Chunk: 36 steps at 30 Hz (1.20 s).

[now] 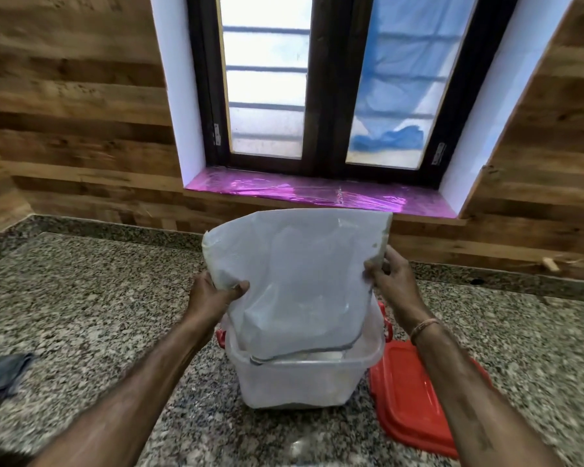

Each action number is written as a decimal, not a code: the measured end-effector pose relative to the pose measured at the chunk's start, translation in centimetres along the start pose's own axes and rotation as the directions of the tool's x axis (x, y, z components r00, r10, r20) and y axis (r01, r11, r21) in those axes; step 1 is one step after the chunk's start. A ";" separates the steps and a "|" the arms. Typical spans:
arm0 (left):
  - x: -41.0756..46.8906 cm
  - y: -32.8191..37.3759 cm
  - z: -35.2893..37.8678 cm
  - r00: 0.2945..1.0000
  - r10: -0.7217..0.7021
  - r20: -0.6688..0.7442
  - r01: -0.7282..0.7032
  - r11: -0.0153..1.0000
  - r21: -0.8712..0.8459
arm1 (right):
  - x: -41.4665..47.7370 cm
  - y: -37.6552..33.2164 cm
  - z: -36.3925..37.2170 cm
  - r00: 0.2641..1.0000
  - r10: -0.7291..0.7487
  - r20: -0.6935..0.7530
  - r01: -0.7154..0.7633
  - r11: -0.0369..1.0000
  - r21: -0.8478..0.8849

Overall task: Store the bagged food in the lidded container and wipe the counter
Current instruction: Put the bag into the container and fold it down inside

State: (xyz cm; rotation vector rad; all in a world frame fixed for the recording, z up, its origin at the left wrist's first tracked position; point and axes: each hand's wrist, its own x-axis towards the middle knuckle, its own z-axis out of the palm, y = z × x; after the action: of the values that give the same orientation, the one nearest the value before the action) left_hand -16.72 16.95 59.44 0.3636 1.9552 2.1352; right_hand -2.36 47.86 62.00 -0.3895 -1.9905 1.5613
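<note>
bag [294, 281] fills container [304, 382] mouth | lid [408, 396] blocks right | left counter [91, 298] open

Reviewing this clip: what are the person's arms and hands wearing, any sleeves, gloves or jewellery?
Both forearms are bare, with no sleeves in view, and neither the left hand nor the right hand is gloved. The only thing worn is a thin bracelet, orange-brown in colour, around the right wrist. No rings or watch can be made out.
</note>
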 end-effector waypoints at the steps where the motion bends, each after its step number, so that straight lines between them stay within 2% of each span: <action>1: 0.0 -0.2 0.0 1.000 0.009 -0.020 -0.009 1.000 -0.017 | 0.1 -0.9 0.1 1.000 -0.025 0.007 0.024 0.998 0.050; 5: 0.3 -0.2 0.1 0.998 -0.028 -0.057 0.018 0.984 -0.178 | -0.1 -2.3 0.2 0.999 -0.028 0.046 0.021 0.989 0.149; 9: 0.3 0.0 0.7 0.997 -0.035 -0.073 0.014 0.961 -0.276 | -1.4 1.1 0.2 0.975 0.114 0.190 -0.098 0.991 -0.087; 13: 0.0 0.1 0.6 1.000 -0.023 -0.003 0.022 0.980 -0.197 | -1.4 2.9 0.2 0.994 0.083 0.066 -0.065 0.970 -0.234; 16: -0.1 0.0 -0.4 0.998 -0.048 0.048 0.051 0.996 -0.072 | -0.7 2.4 -0.3 0.996 0.075 0.048 -0.067 0.985 -0.162; 21: 1.5 0.4 -0.9 0.992 -0.100 -0.081 0.094 0.992 -0.082 | 0.3 0.9 -0.4 0.998 0.041 0.037 -0.038 0.996 -0.080; 25: 2.1 0.9 -0.4 0.986 -0.092 -0.137 0.072 0.987 -0.145 | 1.5 0.3 -0.4 0.999 0.053 0.002 -0.052 0.990 -0.128; 27: 1.8 1.4 -0.5 0.993 -0.095 -0.075 0.086 0.990 -0.112 | 1.8 0.3 -0.7 0.996 0.084 -0.014 -0.086 0.987 -0.139; 30: 1.4 1.7 -1.1 0.983 -0.132 0.127 0.113 0.983 0.145 | 1.7 0.5 -1.0 0.990 0.140 -0.036 -0.143 0.984 -0.111; 31: 1.6 1.6 -1.3 0.983 -0.122 0.138 0.094 0.977 0.193 | 1.7 0.6 -1.1 0.989 0.140 -0.044 -0.144 0.984 -0.105; 33: 2.1 1.6 -1.3 0.994 -0.072 0.080 0.056 0.980 0.188 | 1.5 0.5 -1.2 0.990 0.131 -0.051 -0.136 0.987 -0.089; 36: 3.0 2.0 -0.5 0.995 -0.100 0.013 0.099 0.992 0.074 | 1.8 0.0 -1.4 0.989 0.136 -0.050 -0.139 0.987 -0.080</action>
State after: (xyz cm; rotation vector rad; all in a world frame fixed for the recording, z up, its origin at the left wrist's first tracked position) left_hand -19.67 17.29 61.45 0.2890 2.0020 1.9976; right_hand -2.94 49.95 62.63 -0.6016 -2.0358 1.5411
